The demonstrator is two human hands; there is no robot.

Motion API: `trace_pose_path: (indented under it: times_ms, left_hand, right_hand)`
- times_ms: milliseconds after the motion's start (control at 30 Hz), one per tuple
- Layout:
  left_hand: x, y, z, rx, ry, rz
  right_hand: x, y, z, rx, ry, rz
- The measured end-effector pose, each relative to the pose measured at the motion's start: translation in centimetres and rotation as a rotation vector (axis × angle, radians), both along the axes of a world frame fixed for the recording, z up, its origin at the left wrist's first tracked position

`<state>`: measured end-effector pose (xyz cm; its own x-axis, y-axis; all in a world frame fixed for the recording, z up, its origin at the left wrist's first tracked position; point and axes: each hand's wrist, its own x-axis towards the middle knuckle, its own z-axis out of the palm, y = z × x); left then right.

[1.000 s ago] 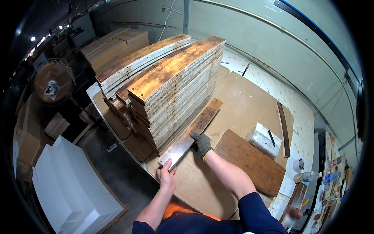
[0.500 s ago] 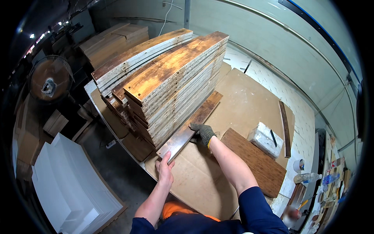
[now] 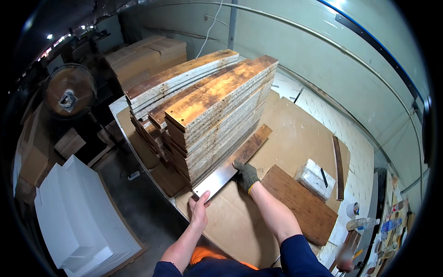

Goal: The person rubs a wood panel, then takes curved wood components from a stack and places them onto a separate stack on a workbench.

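A long wooden board, glossy brown, lies on its flat side along the foot of a tall stack of boards. Light glares off its near end. There my bare left hand holds the corner, thumb on top and the other fingers at or beneath the edge. My right hand, in a dark grey knitted glove, grips the right edge around the board's middle, with some fingertips hidden. The stack's top piece is yellow-brown with small holes at its near end; its sides are rough and whitish.
A second stack stands behind. To the right lie a wide brown board, a wrapped white block with a black pen-like item, and a narrow dark strip. White curved panels and a fan stand left of the table.
The whole view has shifted, so the table and stacks appear lower and slightly farther right. Both hands keep their hold on the board, which has barely moved against the stack.
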<state>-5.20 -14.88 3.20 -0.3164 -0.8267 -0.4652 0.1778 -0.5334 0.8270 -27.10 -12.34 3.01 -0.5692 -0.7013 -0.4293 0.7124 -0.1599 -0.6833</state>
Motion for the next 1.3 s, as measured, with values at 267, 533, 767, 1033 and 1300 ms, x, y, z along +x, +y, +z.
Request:
trace_pose_path:
  times_ms: [267,533,767,1033,1300]
  left_hand:
    - [4.0,2.5,5.9,-0.159,0.146,-0.119]
    - [6.3,3.0,18.4,-0.438,0.342,-0.196]
    - [6.3,-2.3,31.1,-0.646,0.216,-0.219]
    - [4.4,-7.5,34.1,-0.481,-0.034,-0.315]
    - [3.7,-9.6,34.0,-0.363,-0.153,-0.398]
  right_hand:
    - [3.5,4.5,7.1,-0.081,0.243,-0.072]
    - [5.7,6.0,24.7,-0.193,0.569,-0.083]
    - [4.8,1.3,37.5,-0.315,0.556,0.087]
    - [1.3,-5.5,40.0,-0.08,0.507,0.179]
    - [0.6,-7.1,37.8,0.116,0.458,0.179]
